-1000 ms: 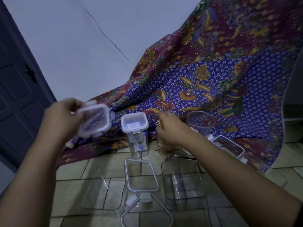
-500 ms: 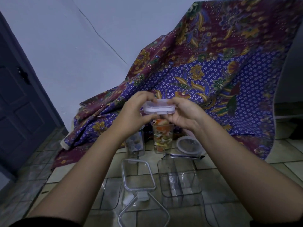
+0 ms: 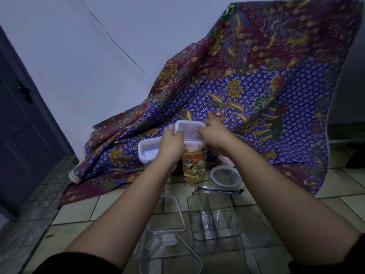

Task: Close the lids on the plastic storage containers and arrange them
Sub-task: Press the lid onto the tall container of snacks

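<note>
A clear square lid (image 3: 190,129) sits on top of a tall clear container (image 3: 194,168) filled with colourful pieces, standing on the tiled floor. My left hand (image 3: 171,144) grips the lid's left edge and my right hand (image 3: 214,136) grips its right edge. Just left stands another tall container with its lid closed (image 3: 149,150), partly hidden behind my left hand. Nearer to me are an open clear square container (image 3: 214,221), a loose rectangular lid (image 3: 170,214) and a second lid frame (image 3: 170,258). A round lid (image 3: 225,176) lies to the right.
A patterned purple and maroon cloth (image 3: 246,91) drapes from the wall down onto the floor behind the containers. A dark door (image 3: 21,125) is at the left. Beige floor tiles (image 3: 79,210) spread around the containers.
My left hand brought the lid from the far left to the middle, my right hand joined it, and both lowered it onto the filled container.
</note>
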